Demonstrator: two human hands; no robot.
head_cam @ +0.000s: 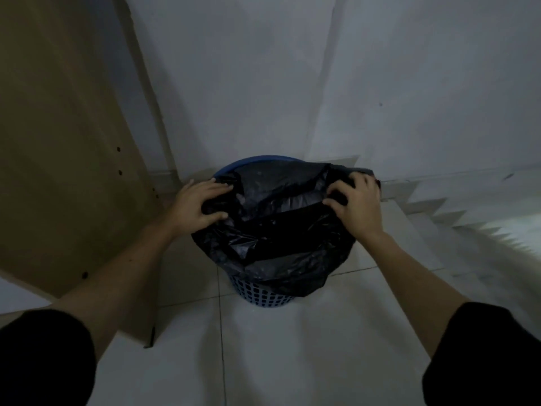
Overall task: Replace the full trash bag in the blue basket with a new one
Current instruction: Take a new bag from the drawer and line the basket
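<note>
One blue basket (257, 294) is standing on the pale tiled floor (292, 347), close against the grey-white wall (292, 83). It is round, of hard plastic, its side pierced with rows of small square holes, and a smooth arc of its rim is showing at the far side. One black trash bag (281, 230) is sitting in the basket, thin, glossy and heavily creased; its film is draping over the near rim and hanging partway down the perforated side, while at the far rim it is not folded over.

Two bare hands are working at the basket's mouth. The left hand (199, 205) is lying at the left of the rim, fingers and thumb curling around a bunched fold of the bag. The right hand (357, 200) is at the right of the rim, its fingers bent and gripping a gathered edge of the film. Both forearms are bare below two black sleeves.

Left of the basket, one flat tan board (64, 142) with a matte surface and several small dark holes is leaning against the wall.
</note>
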